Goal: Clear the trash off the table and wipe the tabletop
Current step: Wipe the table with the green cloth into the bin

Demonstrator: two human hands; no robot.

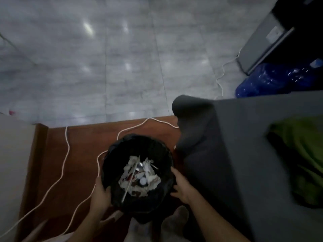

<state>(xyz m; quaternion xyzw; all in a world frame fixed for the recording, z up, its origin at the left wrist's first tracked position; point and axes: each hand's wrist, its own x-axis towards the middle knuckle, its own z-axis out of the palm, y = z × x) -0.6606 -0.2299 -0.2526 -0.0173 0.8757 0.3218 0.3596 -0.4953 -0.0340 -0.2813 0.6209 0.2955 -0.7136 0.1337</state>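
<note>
Hands, left grip (pixel 101 191) and right grip (pixel 181 186) clasping bin (pixel 113 151) rim, crumpled trash (pixel 139 173) inside, writing unreadable
</note>
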